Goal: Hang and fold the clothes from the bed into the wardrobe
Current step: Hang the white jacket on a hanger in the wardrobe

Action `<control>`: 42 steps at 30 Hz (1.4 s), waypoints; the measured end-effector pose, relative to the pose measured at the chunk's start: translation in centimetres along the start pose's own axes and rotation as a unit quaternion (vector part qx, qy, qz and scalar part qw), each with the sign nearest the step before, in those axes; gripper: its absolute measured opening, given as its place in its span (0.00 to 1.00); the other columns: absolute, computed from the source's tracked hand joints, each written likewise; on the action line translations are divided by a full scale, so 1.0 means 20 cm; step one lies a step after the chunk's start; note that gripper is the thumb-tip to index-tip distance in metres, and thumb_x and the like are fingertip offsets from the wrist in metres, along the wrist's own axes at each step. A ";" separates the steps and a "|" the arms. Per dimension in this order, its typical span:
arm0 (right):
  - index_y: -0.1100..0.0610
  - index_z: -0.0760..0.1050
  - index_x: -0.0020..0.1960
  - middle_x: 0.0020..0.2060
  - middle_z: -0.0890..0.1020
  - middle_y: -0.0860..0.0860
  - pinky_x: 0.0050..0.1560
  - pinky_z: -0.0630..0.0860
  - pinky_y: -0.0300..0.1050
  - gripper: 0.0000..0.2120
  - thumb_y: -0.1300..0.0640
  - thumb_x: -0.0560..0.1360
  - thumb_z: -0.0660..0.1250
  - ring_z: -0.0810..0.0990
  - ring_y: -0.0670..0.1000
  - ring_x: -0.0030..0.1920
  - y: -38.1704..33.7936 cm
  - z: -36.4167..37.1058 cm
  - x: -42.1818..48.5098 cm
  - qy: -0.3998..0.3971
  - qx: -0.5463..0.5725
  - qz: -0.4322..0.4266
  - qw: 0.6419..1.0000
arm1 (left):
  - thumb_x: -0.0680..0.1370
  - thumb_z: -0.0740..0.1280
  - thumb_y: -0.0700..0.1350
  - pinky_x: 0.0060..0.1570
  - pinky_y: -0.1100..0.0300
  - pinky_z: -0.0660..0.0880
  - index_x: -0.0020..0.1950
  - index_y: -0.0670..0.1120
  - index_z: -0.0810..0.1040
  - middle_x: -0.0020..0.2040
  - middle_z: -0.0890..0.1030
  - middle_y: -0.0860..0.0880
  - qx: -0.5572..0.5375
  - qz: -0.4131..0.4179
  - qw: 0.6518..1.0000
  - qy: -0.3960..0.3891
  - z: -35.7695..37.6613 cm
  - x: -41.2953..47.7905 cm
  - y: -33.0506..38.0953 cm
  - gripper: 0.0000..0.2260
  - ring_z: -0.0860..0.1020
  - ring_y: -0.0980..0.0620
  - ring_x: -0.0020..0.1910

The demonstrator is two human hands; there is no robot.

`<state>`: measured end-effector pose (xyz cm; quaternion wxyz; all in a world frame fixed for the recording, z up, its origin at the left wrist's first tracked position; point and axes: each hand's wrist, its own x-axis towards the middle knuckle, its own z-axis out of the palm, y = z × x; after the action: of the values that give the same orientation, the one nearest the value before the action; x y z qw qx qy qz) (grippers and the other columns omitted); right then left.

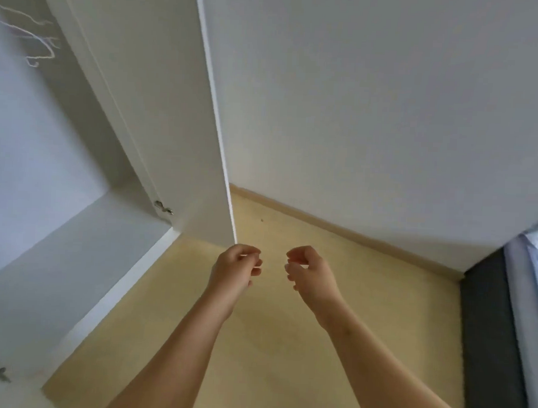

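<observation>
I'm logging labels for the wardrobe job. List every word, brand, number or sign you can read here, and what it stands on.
None can be read.
The wardrobe door, the wall, the floor and the dark bed side are plain, with no print.
The pale clothes at the right edge are blurred; any tag on them cannot be made out.

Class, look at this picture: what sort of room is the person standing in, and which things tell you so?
Most likely a bedroom: an open white wardrobe with hangers inside, and the corner of a bed with pale fabric on it at the right.
</observation>
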<state>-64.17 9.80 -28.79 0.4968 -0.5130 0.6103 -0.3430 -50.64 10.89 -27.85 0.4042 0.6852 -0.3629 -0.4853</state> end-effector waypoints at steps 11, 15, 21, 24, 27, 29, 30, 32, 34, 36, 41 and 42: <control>0.54 0.72 0.50 0.42 0.77 0.49 0.35 0.70 0.38 0.06 0.62 0.75 0.61 0.75 0.47 0.37 0.62 -0.33 -0.46 0.219 0.093 0.243 0.940 | 0.78 0.62 0.42 0.33 0.62 0.68 0.40 0.50 0.74 0.37 0.78 0.51 0.181 -0.036 0.946 -0.267 0.63 -0.06 -0.33 0.08 0.77 0.52 0.37; 0.54 0.72 0.50 0.40 0.76 0.47 0.34 0.70 0.38 0.06 0.62 0.75 0.60 0.75 0.46 0.35 0.78 -0.44 -0.70 0.285 0.132 0.296 0.902 | 0.78 0.60 0.40 0.30 0.62 0.66 0.39 0.49 0.73 0.36 0.77 0.50 0.239 -0.038 0.907 -0.344 0.86 -0.22 -0.41 0.09 0.74 0.54 0.32; 0.55 0.72 0.49 0.42 0.76 0.49 0.34 0.70 0.38 0.05 0.62 0.75 0.60 0.75 0.48 0.36 0.97 -0.71 -1.03 0.370 0.184 0.325 0.851 | 0.78 0.60 0.40 0.29 0.63 0.66 0.41 0.48 0.74 0.36 0.76 0.50 0.288 -0.021 0.860 -0.421 1.25 -0.52 -0.47 0.08 0.74 0.54 0.33; 0.55 0.72 0.48 0.42 0.77 0.50 0.35 0.69 0.38 0.05 0.62 0.75 0.60 0.75 0.48 0.36 1.06 -0.89 -1.19 0.405 0.206 0.323 0.830 | 0.78 0.60 0.41 0.29 0.63 0.66 0.40 0.49 0.73 0.37 0.77 0.50 0.302 -0.015 0.841 -0.448 1.48 -0.70 -0.50 0.08 0.74 0.54 0.33; 0.55 0.72 0.46 0.39 0.76 0.49 0.35 0.69 0.39 0.05 0.63 0.74 0.59 0.74 0.49 0.35 1.16 -1.08 -1.34 0.436 0.223 0.324 0.810 | 0.78 0.60 0.42 0.31 0.63 0.68 0.41 0.49 0.74 0.38 0.78 0.50 0.316 -0.015 0.823 -0.471 1.68 -0.88 -0.55 0.07 0.76 0.54 0.34; 0.55 0.73 0.47 0.39 0.76 0.49 0.36 0.70 0.39 0.06 0.63 0.74 0.59 0.74 0.49 0.35 1.24 -1.19 -1.44 0.444 0.230 0.331 0.800 | 0.78 0.60 0.42 0.31 0.63 0.68 0.42 0.49 0.74 0.39 0.78 0.50 0.325 -0.016 0.816 -0.477 1.80 -0.98 -0.58 0.07 0.76 0.54 0.35; 0.55 0.72 0.47 0.39 0.76 0.49 0.36 0.70 0.40 0.06 0.63 0.74 0.59 0.75 0.49 0.35 1.27 -1.24 -1.49 0.445 0.232 0.335 0.798 | 0.78 0.60 0.42 0.31 0.63 0.68 0.42 0.49 0.74 0.39 0.78 0.50 0.329 -0.018 0.814 -0.478 1.85 -1.03 -0.59 0.07 0.76 0.54 0.35; 0.54 0.72 0.47 0.41 0.76 0.49 0.37 0.70 0.40 0.06 0.62 0.75 0.59 0.75 0.49 0.37 1.34 -1.33 -1.57 0.446 0.235 0.338 0.794 | 0.78 0.61 0.42 0.31 0.63 0.68 0.41 0.49 0.74 0.38 0.78 0.50 0.333 -0.026 0.812 -0.479 1.93 -1.12 -0.62 0.07 0.76 0.54 0.34; 0.53 0.72 0.47 0.41 0.76 0.49 0.37 0.71 0.40 0.06 0.61 0.75 0.59 0.75 0.49 0.37 1.39 -1.42 -1.63 0.456 0.242 0.338 0.787 | 0.79 0.60 0.42 0.31 0.63 0.68 0.42 0.48 0.75 0.38 0.78 0.50 0.338 -0.032 0.808 -0.482 2.01 -1.20 -0.64 0.07 0.76 0.54 0.34; 0.53 0.72 0.46 0.41 0.77 0.49 0.38 0.71 0.41 0.06 0.61 0.75 0.58 0.76 0.49 0.38 1.44 -1.51 -1.67 0.464 0.249 0.338 0.780 | 0.79 0.60 0.42 0.31 0.62 0.68 0.42 0.48 0.75 0.38 0.78 0.50 0.344 -0.036 0.803 -0.486 2.10 -1.25 -0.64 0.07 0.76 0.54 0.35; 0.54 0.72 0.49 0.40 0.76 0.50 0.36 0.71 0.40 0.07 0.63 0.75 0.59 0.75 0.48 0.36 1.52 -1.72 -1.71 0.466 0.261 0.346 0.772 | 0.79 0.60 0.42 0.34 0.62 0.71 0.43 0.48 0.75 0.41 0.78 0.49 0.346 -0.030 0.792 -0.503 2.37 -1.35 -0.59 0.07 0.76 0.53 0.37; 0.54 0.72 0.50 0.40 0.76 0.50 0.36 0.71 0.40 0.07 0.63 0.75 0.59 0.74 0.48 0.36 1.54 -1.79 -1.71 0.471 0.261 0.345 0.769 | 0.79 0.60 0.43 0.34 0.62 0.71 0.44 0.49 0.75 0.41 0.78 0.49 0.344 -0.027 0.789 -0.509 2.45 -1.37 -0.57 0.07 0.76 0.54 0.37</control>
<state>-108.01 46.93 -38.91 0.3471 0.1069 0.7905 -0.4932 -103.64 30.06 -37.96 -0.1146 0.4422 -0.6399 -0.6179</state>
